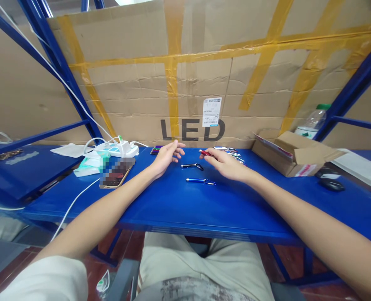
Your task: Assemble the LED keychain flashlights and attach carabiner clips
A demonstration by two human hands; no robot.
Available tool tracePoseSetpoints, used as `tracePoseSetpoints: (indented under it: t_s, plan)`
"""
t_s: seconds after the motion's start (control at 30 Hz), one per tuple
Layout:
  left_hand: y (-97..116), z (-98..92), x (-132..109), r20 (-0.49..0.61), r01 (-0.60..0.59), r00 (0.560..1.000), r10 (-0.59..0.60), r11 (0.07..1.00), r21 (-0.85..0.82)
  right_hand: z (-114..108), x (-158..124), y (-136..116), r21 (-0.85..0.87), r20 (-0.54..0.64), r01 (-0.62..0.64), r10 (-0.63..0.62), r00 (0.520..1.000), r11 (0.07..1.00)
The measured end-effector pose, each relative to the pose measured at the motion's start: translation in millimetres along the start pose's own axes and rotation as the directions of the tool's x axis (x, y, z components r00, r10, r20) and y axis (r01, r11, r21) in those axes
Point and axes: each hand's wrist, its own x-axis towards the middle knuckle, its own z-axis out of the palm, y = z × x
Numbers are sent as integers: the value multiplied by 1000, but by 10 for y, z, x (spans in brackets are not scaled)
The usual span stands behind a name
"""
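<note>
My right hand [224,164] is closed around a slim red metal tube [205,153], shaped like a penlight, whose tip sticks out to the left. Over the table, my left hand [168,159] is open with its fingers apart and nothing in it. Between the hands lies a black penlight-like tube [188,166] with a black loop at its right end. Closer to me is a shiny blue tube [196,180] with a clip or strap at one end. Several similar tubes [231,151] lie behind my right hand, and a smaller group of tubes [154,151] lies behind my left.
On the left of the blue table [179,213] are a phone [118,173], a white power strip [116,147] with cables and a plastic packet [91,163]. At right stand an open cardboard box [293,154], a black mouse [331,184] and a bottle [313,121]. A large cardboard sheet [135,96] backs the table.
</note>
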Motion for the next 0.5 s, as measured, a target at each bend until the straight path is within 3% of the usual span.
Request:
tracePoseSetpoints:
  t_s: [0.3, 0.5]
  plan:
    - [114, 5, -43, 22, 45, 999, -43, 990, -132, 16, -41, -57, -185, 133, 89, -65, 989, 979]
    - [141, 12, -44, -1, 48, 999, -48, 991, -122, 8, -57, -103, -351, 189, 114, -49, 981, 930]
